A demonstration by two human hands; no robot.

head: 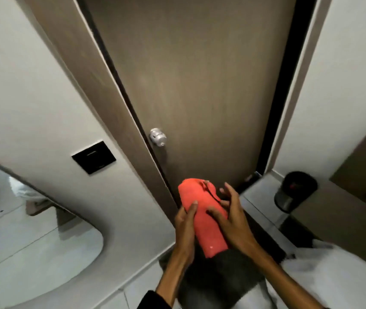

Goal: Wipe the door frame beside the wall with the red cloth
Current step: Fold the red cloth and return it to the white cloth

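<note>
- Blurring softens the whole view — fine texture on the red cloth (202, 216) is hard to read, though it looks soft and folded into a long pad.
- Left hand (185, 224) grips the cloth's left edge, thumb on top; its other fingers are hidden behind the fabric.
- Right hand (233, 221) presses on the cloth's right side, fingers spread and curled over it.
- Cloth sits low, in front of the door (199, 85), just right of the brown wood-grain door frame (93, 74) — not touching it.
- Round metal knob (158, 137); flat black wall plate (94, 157); a dark bin (295, 190), contents unclear.
</note>
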